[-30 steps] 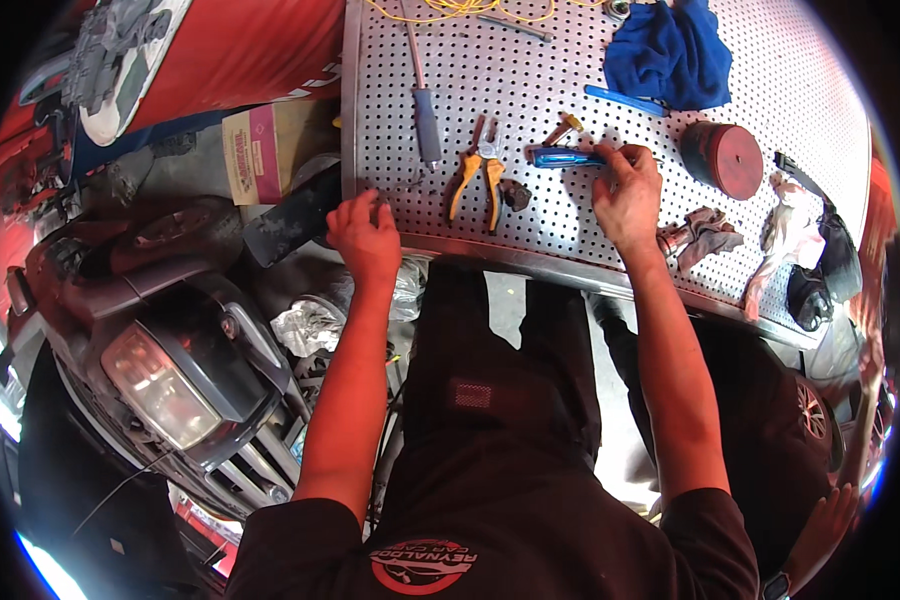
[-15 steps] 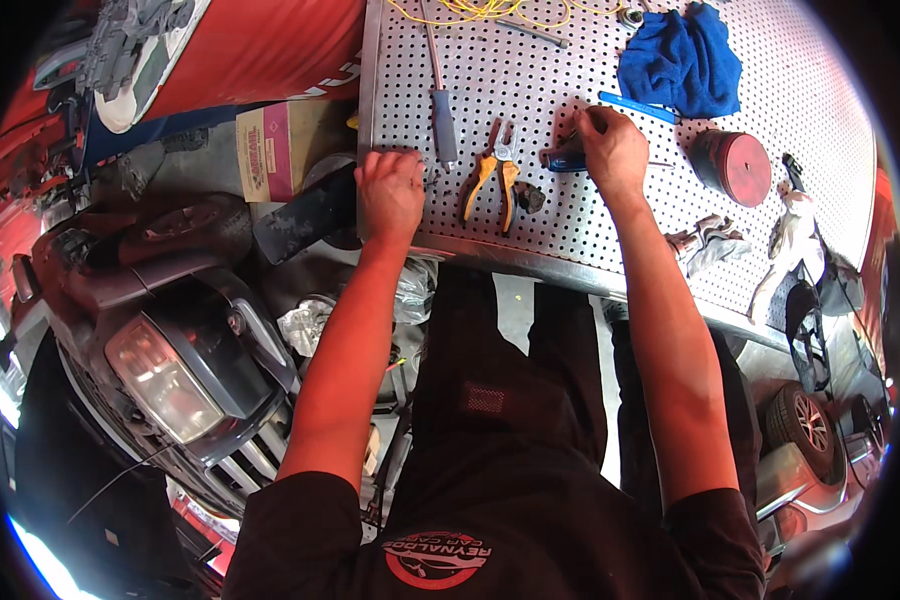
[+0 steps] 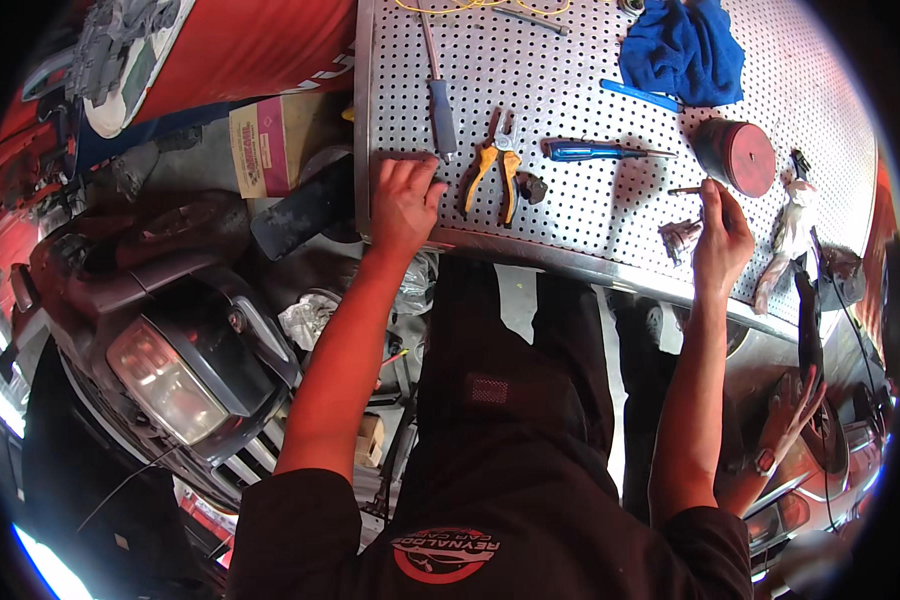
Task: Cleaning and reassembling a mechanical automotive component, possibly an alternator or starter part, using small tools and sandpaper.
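My left hand [image 3: 406,205] rests on the near left edge of the perforated metal table [image 3: 570,215], its fingers stretched and holding nothing. Close by lie a grey-handled screwdriver [image 3: 442,115] and pliers [image 3: 496,165] with yellow-orange handles. A small dark lump [image 3: 531,188] sits beside the pliers. Over the table's right part, my right hand [image 3: 722,245] pinches a short, thin dark stick-like piece [image 3: 686,190]. That piece's exact kind is unclear. Next to the hand are a round red-topped container [image 3: 740,160] and a crumpled rag [image 3: 680,240]. A blue-handled tool with a pointed end [image 3: 600,151] lies mid-table.
A blue cloth [image 3: 682,55], a flat blue strip [image 3: 640,95] and yellow cord [image 3: 490,4] lie farther back. Another person's hand [image 3: 795,405] shows at the lower right. Left of the table are a cardboard box [image 3: 260,150] and a car front with a headlight [image 3: 165,375].
My right hand has moved right and nearer, away from the blue-handled tool, and now carries the thin dark piece. My left hand has shifted slightly. Another person's hand has appeared at lower right.
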Tool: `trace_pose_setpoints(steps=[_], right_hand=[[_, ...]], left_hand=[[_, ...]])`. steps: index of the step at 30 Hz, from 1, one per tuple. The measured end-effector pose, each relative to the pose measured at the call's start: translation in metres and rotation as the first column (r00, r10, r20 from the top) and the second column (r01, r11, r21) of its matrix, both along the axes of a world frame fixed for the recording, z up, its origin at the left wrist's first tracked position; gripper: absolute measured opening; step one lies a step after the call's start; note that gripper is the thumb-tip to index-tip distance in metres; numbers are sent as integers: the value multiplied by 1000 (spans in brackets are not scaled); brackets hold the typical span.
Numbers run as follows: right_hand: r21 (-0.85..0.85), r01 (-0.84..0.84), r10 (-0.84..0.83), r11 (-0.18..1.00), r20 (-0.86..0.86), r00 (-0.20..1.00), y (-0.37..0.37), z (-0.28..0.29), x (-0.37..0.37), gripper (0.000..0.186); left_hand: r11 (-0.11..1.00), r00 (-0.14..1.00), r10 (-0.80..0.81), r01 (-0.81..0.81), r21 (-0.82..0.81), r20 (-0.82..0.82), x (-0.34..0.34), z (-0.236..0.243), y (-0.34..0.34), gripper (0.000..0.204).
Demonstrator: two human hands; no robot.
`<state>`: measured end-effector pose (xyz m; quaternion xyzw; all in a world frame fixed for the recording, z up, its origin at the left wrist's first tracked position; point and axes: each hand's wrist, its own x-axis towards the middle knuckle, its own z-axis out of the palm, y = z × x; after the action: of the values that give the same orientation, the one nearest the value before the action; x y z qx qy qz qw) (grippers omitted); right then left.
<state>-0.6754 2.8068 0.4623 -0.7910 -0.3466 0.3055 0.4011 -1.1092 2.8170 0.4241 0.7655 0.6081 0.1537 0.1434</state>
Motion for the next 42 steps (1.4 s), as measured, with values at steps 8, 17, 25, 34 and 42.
trace_pose_setpoints(steps=[8, 17, 25, 34, 42], right_hand=[[127, 162, -163, 979, -3, 987, -25, -2, 49, 37], [-73, -135, 152, 988, 356, 922, 59, 54, 132, 41], [-150, -204, 250, 968, 456, 854, 75, 44, 139, 37], [64, -44, 27, 997, 245, 969, 64, 48, 157, 43], [102, 169, -172, 980, 22, 985, -5, -1, 173, 33]], left_hand=[[985, 999, 3, -11, 171, 49, -17, -50, -13, 21], [994, 998, 31, -25, 103, -63, 18, -20, 3, 14], [1000, 903, 7, -6, -3, 430, 245, 77, 46, 12], [901, 873, -431, 429, 58, 227, 433, 73, 135, 14], [792, 785, -594, 609, -44, 176, 448, 78, 151, 27]])
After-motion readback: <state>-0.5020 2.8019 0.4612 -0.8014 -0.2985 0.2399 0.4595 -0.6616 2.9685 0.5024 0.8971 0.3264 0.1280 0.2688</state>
